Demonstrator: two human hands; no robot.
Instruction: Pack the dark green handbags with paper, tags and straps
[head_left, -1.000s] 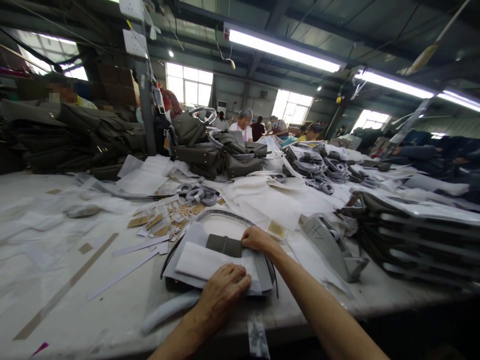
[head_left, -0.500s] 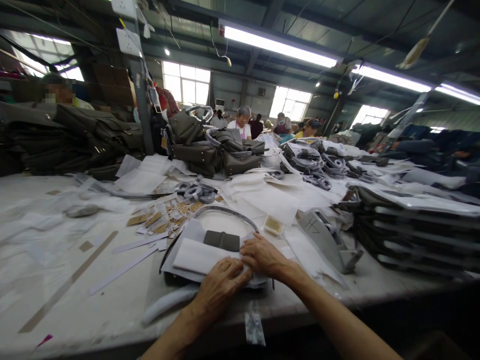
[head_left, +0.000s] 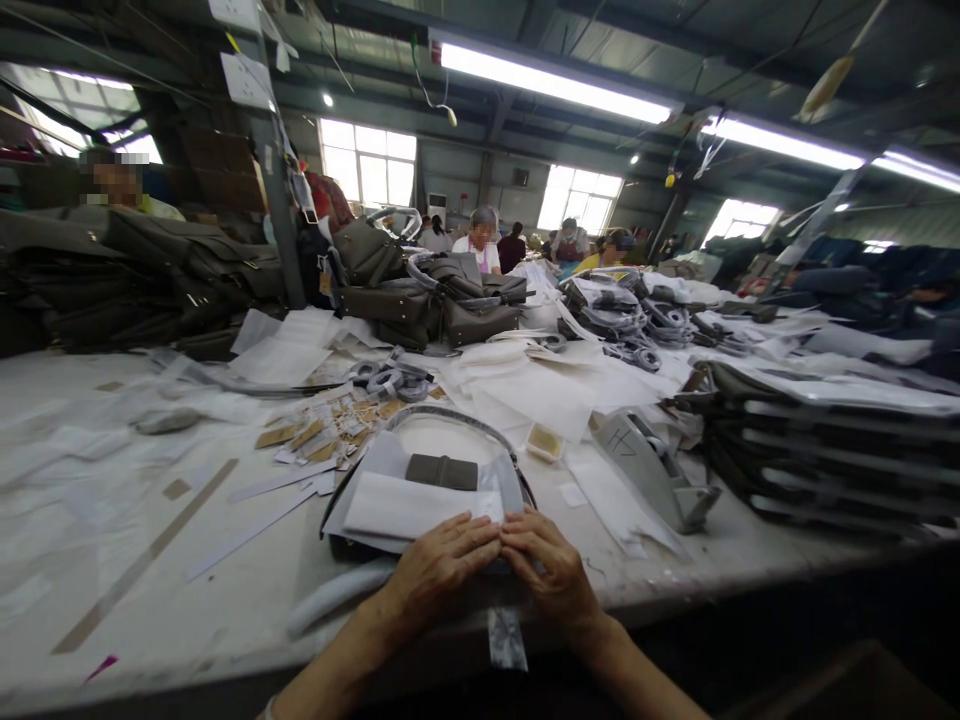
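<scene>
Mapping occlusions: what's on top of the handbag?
On the handbag: white sheet, grey sheeting and, farther back, an olive-grey banded piece. Left hand and right hand cover its near right portion; anything under the sheets is hidden.

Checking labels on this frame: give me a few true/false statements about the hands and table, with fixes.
1. The left hand and right hand are close together. True.
2. The dark pouch lies between the hands and the folded white sheet. False: it lies beyond that sheet.
3. Brown tags lie left of the pouch. True.
4. The tape dispenser stands left of the hands. False: it stands to their right.
</scene>
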